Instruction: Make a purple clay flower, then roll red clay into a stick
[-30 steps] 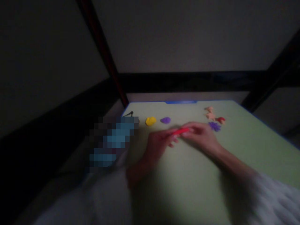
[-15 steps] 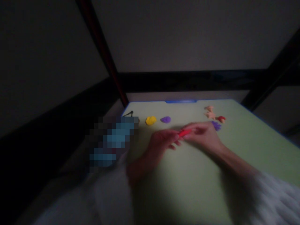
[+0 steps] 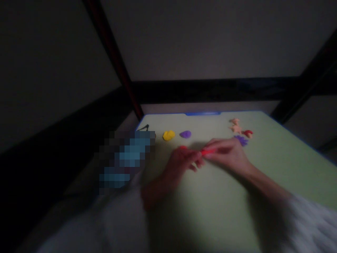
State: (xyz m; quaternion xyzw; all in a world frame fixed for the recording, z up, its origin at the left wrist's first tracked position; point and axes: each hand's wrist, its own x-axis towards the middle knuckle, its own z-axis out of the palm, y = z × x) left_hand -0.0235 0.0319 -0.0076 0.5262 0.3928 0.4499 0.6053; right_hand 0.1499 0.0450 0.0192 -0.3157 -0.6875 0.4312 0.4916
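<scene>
In the middle of the view, my left hand (image 3: 181, 162) and my right hand (image 3: 228, 151) meet just above the table. Between their fingertips is a thin red strip of modelling clay (image 3: 208, 152), pinched at both ends. Behind the knuckles of my left hand a second bit of red clay (image 3: 183, 147) shows; most of it is hidden. Beyond my right hand lies a purple clay flower (image 3: 241, 141), with a red-capped clay mushroom (image 3: 248, 133) beside it. A peach star-like clay shape (image 3: 236, 128) and another peach mushroom-like piece (image 3: 235, 121) lie farther back.
A yellow clay lump (image 3: 169, 135) and a purple clay lump (image 3: 185, 134) rest on the pale table (image 3: 210, 211) beyond my left hand. A blue strip (image 3: 202, 114) runs along its far edge. A blurred-out patch (image 3: 131, 154) covers the left side.
The red clay between my fingers now lies more level. Red clay behind my left knuckles has come into sight, and more of the purple flower shows.
</scene>
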